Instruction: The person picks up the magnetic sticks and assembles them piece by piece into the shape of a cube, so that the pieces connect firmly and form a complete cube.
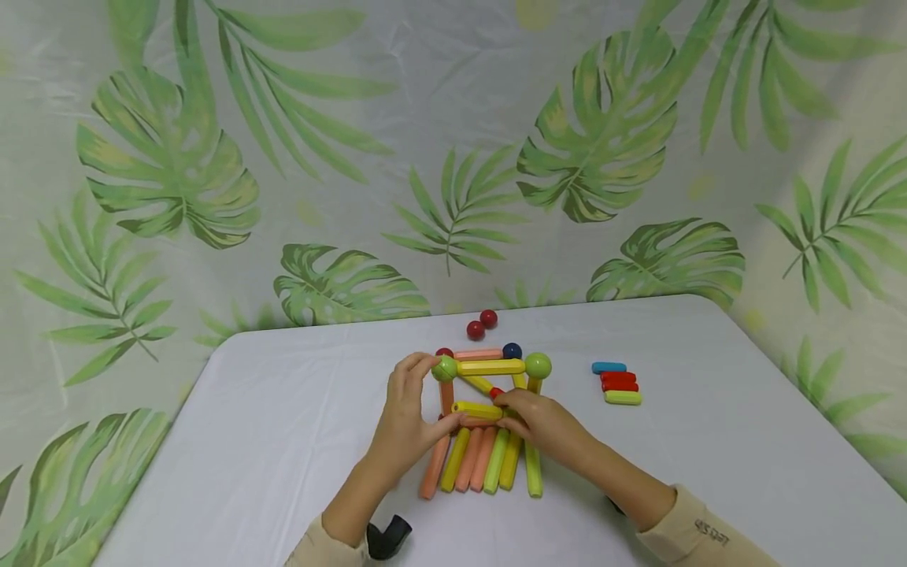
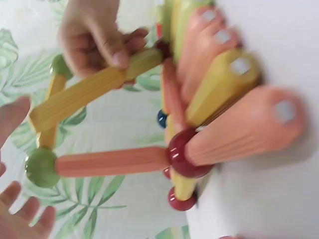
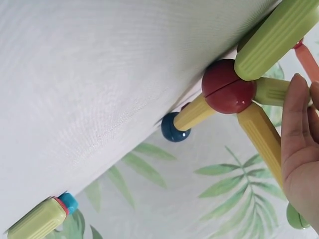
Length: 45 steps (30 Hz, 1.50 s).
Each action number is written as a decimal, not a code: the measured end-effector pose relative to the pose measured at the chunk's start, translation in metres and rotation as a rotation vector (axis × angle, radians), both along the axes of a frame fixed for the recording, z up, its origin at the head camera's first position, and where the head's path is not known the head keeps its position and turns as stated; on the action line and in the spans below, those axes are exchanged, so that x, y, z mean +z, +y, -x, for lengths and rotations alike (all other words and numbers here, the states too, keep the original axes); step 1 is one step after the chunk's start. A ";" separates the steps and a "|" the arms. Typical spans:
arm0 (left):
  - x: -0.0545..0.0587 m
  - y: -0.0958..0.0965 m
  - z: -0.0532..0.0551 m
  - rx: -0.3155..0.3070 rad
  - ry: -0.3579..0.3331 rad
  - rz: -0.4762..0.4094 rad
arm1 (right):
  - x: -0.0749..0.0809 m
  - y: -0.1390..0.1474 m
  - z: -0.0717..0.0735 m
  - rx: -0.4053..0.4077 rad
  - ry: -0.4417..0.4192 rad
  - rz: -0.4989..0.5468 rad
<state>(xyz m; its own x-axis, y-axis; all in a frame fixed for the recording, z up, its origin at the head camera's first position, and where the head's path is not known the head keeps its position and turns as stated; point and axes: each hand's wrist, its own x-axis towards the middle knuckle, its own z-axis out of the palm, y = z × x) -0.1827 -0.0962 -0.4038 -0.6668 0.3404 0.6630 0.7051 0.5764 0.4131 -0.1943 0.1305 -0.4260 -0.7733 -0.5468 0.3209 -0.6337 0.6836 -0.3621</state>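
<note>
A frame of toy building sticks and balls stands on the table, topped by a yellow stick (image 1: 491,367) between two green balls (image 1: 538,365). My right hand (image 1: 546,421) pinches another yellow stick (image 2: 79,97) inside the frame, thumb along its side. That stick slants out toward my left hand in the left wrist view. My left hand (image 1: 404,409) is spread at the frame's left side, fingertips right by the left green ball (image 2: 42,168) and thumb near the held stick's free end. A red ball (image 3: 229,86) joins several sticks at the lower right corner.
Several orange, yellow and lime sticks (image 1: 484,458) fan out in a row before the frame. Two loose red balls (image 1: 475,330) lie behind it. To the right is a small group of blue, red and lime pieces (image 1: 622,398). A leaf-print cloth (image 1: 453,118) hangs behind the white table (image 1: 283,441).
</note>
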 end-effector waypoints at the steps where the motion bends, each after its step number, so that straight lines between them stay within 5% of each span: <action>1: 0.003 -0.001 0.004 -0.013 -0.029 0.006 | 0.000 0.000 0.000 -0.002 0.006 0.006; 7: 0.010 -0.004 0.018 -0.115 -0.199 0.008 | -0.001 -0.004 -0.002 -0.044 0.012 0.031; 15: 0.007 -0.002 0.022 -0.124 -0.138 -0.059 | 0.004 -0.013 -0.005 -0.207 -0.081 0.053; 23: 0.004 0.000 0.021 -0.073 -0.062 -0.090 | 0.006 -0.018 -0.005 -0.238 -0.077 0.044; 31: 0.002 0.002 0.021 -0.070 -0.089 -0.133 | 0.007 -0.019 -0.006 -0.239 -0.060 0.043; 34: 0.000 0.002 0.019 -0.056 -0.146 -0.158 | 0.009 -0.011 -0.009 -0.153 0.065 0.111; 37: -0.002 0.003 0.017 -0.042 -0.249 -0.185 | 0.013 0.004 -0.011 -0.062 0.313 0.239; 40: -0.003 0.004 0.015 -0.048 -0.370 -0.226 | 0.017 0.019 -0.007 -0.062 0.474 0.349; 42: -0.003 0.004 0.015 -0.058 -0.431 -0.260 | 0.020 0.025 -0.003 -0.082 0.396 0.399; 45: -0.003 0.004 0.019 -0.082 -0.486 -0.308 | 0.020 0.030 0.003 -0.087 0.145 0.430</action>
<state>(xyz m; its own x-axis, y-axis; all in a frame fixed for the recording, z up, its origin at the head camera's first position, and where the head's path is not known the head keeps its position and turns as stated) -0.2014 -0.0922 -0.4069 -0.8990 0.2437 0.3638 0.4296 0.3300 0.8406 -0.1969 0.1605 -0.4063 -0.7410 -0.2754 0.6124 -0.6454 0.5438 -0.5364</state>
